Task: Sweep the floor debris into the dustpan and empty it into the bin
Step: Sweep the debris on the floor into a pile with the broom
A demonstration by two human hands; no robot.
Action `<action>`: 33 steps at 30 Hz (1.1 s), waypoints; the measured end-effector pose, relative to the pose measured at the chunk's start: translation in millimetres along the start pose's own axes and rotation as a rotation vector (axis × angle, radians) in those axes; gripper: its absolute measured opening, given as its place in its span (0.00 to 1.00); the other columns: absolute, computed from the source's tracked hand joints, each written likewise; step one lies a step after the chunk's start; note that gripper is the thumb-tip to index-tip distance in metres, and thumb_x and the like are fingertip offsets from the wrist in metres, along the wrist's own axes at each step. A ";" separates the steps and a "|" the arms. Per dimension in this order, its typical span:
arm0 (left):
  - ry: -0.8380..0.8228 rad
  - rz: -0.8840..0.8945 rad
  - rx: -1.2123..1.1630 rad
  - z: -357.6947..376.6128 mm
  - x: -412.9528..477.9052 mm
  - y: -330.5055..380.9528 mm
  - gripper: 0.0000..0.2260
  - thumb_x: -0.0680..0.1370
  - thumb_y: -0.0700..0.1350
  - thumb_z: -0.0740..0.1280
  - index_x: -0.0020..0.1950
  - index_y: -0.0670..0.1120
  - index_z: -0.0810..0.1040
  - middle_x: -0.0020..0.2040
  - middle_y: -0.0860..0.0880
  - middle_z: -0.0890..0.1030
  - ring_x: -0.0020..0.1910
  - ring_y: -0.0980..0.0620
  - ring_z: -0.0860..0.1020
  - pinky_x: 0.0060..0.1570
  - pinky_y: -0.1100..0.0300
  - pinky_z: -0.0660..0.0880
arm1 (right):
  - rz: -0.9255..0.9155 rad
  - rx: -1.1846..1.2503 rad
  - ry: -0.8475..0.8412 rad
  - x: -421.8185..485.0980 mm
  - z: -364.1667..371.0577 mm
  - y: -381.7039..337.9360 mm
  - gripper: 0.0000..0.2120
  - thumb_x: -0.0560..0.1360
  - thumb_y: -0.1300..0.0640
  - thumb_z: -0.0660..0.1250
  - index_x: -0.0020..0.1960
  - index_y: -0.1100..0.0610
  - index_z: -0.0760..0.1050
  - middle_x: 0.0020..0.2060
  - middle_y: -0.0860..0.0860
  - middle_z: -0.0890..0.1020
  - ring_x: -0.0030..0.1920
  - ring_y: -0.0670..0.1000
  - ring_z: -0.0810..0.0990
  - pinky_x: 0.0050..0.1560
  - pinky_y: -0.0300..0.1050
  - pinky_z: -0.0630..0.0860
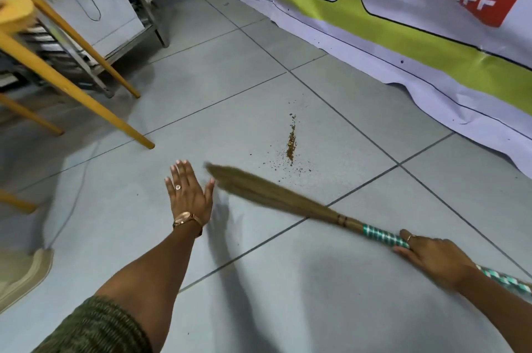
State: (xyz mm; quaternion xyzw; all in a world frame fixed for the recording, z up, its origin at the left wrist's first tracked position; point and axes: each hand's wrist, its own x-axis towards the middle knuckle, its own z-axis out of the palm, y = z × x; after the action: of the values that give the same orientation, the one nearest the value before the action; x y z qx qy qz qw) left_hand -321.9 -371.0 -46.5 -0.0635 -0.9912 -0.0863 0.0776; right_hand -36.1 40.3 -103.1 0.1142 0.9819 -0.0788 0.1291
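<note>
Beyond both hands, on the grey tiled floor [359, 280], lies a narrow streak of brown crumb debris [291, 143] with scattered specks around it. Right hand [431, 262] is clenched around the green-and-silver wrapped handle of a straw grass broom [276, 197], whose blurred bristle tips sit just beside the left thumb, short of the debris. Left hand [188, 194] is released, fingers spread flat, wearing a ring and a rose-gold wristwatch [187, 220]. Yellow wooden legs [72, 64] stand far left of it.

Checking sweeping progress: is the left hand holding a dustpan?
No, the left hand is open and empty, fingers spread above the floor; only the right hand grips the broom.
</note>
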 end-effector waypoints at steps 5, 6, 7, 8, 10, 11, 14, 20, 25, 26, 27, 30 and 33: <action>-0.016 -0.043 -0.008 4.8 -1.5 5.8 0.33 0.81 0.56 0.52 0.78 0.37 0.48 0.79 0.38 0.50 0.79 0.42 0.46 0.76 0.45 0.41 | 0.047 0.041 0.063 53.5 -22.8 -13.2 0.39 0.64 0.27 0.27 0.57 0.45 0.65 0.45 0.48 0.82 0.44 0.51 0.82 0.44 0.44 0.76; -0.012 -0.037 -0.011 4.1 0.4 9.6 0.33 0.81 0.56 0.52 0.78 0.37 0.48 0.79 0.39 0.49 0.79 0.42 0.46 0.76 0.46 0.41 | 0.063 0.028 0.067 66.1 -28.3 -17.9 0.40 0.64 0.27 0.27 0.58 0.46 0.64 0.47 0.50 0.82 0.46 0.52 0.83 0.45 0.45 0.77; -0.007 -0.029 -0.014 2.9 3.3 13.5 0.33 0.81 0.56 0.52 0.78 0.37 0.47 0.79 0.39 0.49 0.79 0.42 0.46 0.76 0.46 0.40 | 0.084 0.025 0.072 77.4 -33.2 -23.5 0.38 0.68 0.28 0.30 0.61 0.47 0.65 0.49 0.52 0.82 0.47 0.53 0.82 0.47 0.47 0.77; 0.000 -0.023 -0.018 1.3 7.4 17.4 0.33 0.81 0.57 0.52 0.78 0.38 0.47 0.79 0.39 0.49 0.79 0.42 0.46 0.76 0.46 0.40 | 0.110 0.023 0.082 86.7 -37.9 -30.5 0.33 0.74 0.32 0.36 0.63 0.49 0.66 0.51 0.54 0.82 0.49 0.55 0.82 0.48 0.48 0.77; 0.014 -0.008 -0.015 -3.0 17.6 23.7 0.32 0.81 0.57 0.51 0.78 0.38 0.46 0.79 0.39 0.49 0.79 0.43 0.45 0.76 0.46 0.41 | 0.133 0.039 0.140 97.4 -44.1 -46.6 0.27 0.78 0.36 0.43 0.64 0.52 0.67 0.49 0.55 0.83 0.45 0.56 0.82 0.45 0.48 0.77; 0.021 -0.002 -0.014 -5.8 23.0 26.5 0.32 0.81 0.57 0.51 0.78 0.38 0.46 0.79 0.39 0.49 0.79 0.43 0.46 0.77 0.46 0.41 | 0.121 0.043 0.180 98.4 -45.4 -55.1 0.27 0.78 0.36 0.42 0.62 0.52 0.67 0.45 0.54 0.82 0.40 0.55 0.81 0.40 0.46 0.76; 0.045 0.020 -0.026 -12.8 38.0 35.9 0.32 0.81 0.56 0.51 0.78 0.38 0.48 0.79 0.39 0.50 0.79 0.42 0.46 0.77 0.46 0.42 | 0.065 0.088 0.235 85.7 -38.2 -78.2 0.22 0.79 0.38 0.46 0.60 0.51 0.67 0.42 0.52 0.82 0.36 0.53 0.80 0.34 0.43 0.70; 0.032 0.116 -0.032 -15.4 53.5 57.8 0.32 0.81 0.57 0.51 0.78 0.39 0.48 0.79 0.40 0.50 0.79 0.43 0.46 0.77 0.47 0.41 | -0.035 0.034 0.060 42.9 5.4 -93.8 0.19 0.79 0.36 0.47 0.59 0.47 0.66 0.49 0.48 0.83 0.43 0.51 0.83 0.38 0.41 0.69; 0.000 0.159 -0.031 -8.6 41.0 70.2 0.31 0.82 0.56 0.51 0.78 0.39 0.47 0.79 0.40 0.49 0.79 0.44 0.45 0.77 0.47 0.41 | 0.089 0.030 0.064 47.2 1.8 -84.7 0.22 0.80 0.38 0.47 0.65 0.50 0.65 0.50 0.52 0.83 0.45 0.53 0.83 0.41 0.44 0.74; -0.014 0.167 -0.022 -7.4 38.1 71.4 0.31 0.82 0.57 0.50 0.78 0.39 0.47 0.79 0.40 0.49 0.79 0.44 0.45 0.77 0.47 0.40 | 0.115 0.034 0.078 52.3 -2.2 -86.4 0.22 0.80 0.39 0.47 0.66 0.51 0.64 0.51 0.53 0.83 0.46 0.54 0.83 0.43 0.45 0.75; -0.024 0.176 -0.014 -6.8 36.0 72.4 0.32 0.82 0.57 0.50 0.78 0.39 0.47 0.79 0.40 0.49 0.79 0.44 0.45 0.77 0.47 0.40 | 0.140 0.044 0.093 58.6 -7.4 -89.1 0.23 0.81 0.40 0.47 0.67 0.52 0.64 0.51 0.55 0.82 0.47 0.55 0.83 0.45 0.46 0.76; -0.032 0.198 0.007 -8.1 35.1 74.2 0.31 0.82 0.57 0.49 0.78 0.39 0.45 0.80 0.40 0.48 0.79 0.44 0.45 0.77 0.47 0.40 | 0.196 0.085 0.137 78.4 -26.7 -102.0 0.23 0.82 0.43 0.47 0.68 0.56 0.64 0.52 0.57 0.82 0.48 0.58 0.82 0.47 0.50 0.77; -0.023 0.206 0.009 -10.5 39.6 74.7 0.31 0.82 0.56 0.49 0.78 0.39 0.45 0.80 0.40 0.48 0.79 0.44 0.45 0.77 0.47 0.41 | 0.207 0.102 0.190 88.2 -44.7 -117.8 0.23 0.82 0.44 0.48 0.67 0.58 0.65 0.51 0.58 0.82 0.46 0.59 0.83 0.43 0.49 0.76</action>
State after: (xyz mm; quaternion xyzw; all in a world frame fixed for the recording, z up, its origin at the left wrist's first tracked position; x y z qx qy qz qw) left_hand -348.8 -295.5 -17.6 -0.1656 -0.9807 -0.0727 0.0747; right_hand -158.4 -46.8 -69.6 0.2282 0.9674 -0.1039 0.0368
